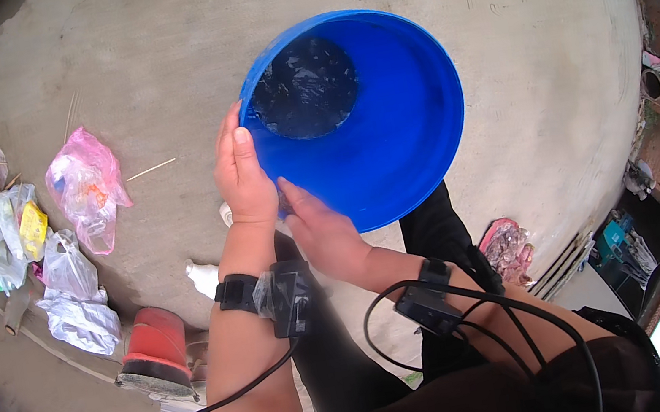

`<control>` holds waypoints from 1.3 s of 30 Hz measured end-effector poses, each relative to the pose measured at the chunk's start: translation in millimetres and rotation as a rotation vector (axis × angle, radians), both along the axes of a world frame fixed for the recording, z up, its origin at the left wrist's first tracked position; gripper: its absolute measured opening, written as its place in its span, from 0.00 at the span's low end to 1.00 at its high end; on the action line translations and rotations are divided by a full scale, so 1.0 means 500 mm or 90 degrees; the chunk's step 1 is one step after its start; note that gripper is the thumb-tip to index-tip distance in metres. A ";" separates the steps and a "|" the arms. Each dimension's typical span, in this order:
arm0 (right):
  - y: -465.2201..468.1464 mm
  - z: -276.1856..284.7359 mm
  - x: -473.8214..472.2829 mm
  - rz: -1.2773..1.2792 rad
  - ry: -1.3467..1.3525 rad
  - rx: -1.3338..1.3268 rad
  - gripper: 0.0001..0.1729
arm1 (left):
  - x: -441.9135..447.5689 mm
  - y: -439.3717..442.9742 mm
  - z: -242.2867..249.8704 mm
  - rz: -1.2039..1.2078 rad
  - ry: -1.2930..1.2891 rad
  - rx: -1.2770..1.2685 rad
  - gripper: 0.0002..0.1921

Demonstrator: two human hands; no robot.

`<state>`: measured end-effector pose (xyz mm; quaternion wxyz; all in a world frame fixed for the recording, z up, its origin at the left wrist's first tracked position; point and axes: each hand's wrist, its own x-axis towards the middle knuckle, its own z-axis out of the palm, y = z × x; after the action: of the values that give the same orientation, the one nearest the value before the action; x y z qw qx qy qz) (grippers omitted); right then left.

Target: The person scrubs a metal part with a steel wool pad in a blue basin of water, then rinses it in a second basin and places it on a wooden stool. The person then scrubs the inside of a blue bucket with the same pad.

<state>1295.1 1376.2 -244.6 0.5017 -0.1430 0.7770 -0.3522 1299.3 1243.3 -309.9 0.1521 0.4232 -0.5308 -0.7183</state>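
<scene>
A large blue plastic barrel point(396, 132) stands before me, its wide mouth facing up. Dark, murky water point(309, 90) with bright reflections covers its bottom. My left hand point(245, 171) grips the left side of the barrel at the rim, thumb pointing up along it. Close by, my right hand point(326, 225) rests at the near left part of the rim, index finger stretched forward. A small grey-brown thing point(285, 203) shows by the right fingertips; what it is, and whether it is held, I cannot tell.
Plastic bags point(67, 264) and a pink bag point(87, 185) lie left on the concrete floor point(529, 80). A red bucket point(154, 338) and a white bottle point(203, 277) are nearer. Black cables point(207, 410) trail from my wrist devices. At right lies a crumpled reddish bundle point(506, 250).
</scene>
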 end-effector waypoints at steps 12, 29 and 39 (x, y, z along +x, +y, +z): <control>0.267 0.036 -0.214 0.569 0.461 -0.060 0.17 | 0.000 0.001 -0.009 -0.050 -0.072 -0.186 0.20; 0.250 0.045 -0.299 0.721 0.361 0.182 0.21 | -0.005 0.001 0.007 -0.083 -0.122 -0.315 0.17; -0.075 -0.012 -0.544 1.314 0.987 -0.106 0.22 | -0.006 -0.004 0.002 -0.074 -0.089 -0.336 0.16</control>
<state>1023.0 1338.5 -250.4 -0.0490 -0.8696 0.3706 0.3227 1296.6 1241.2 -308.9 0.1785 0.3860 -0.7320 -0.5322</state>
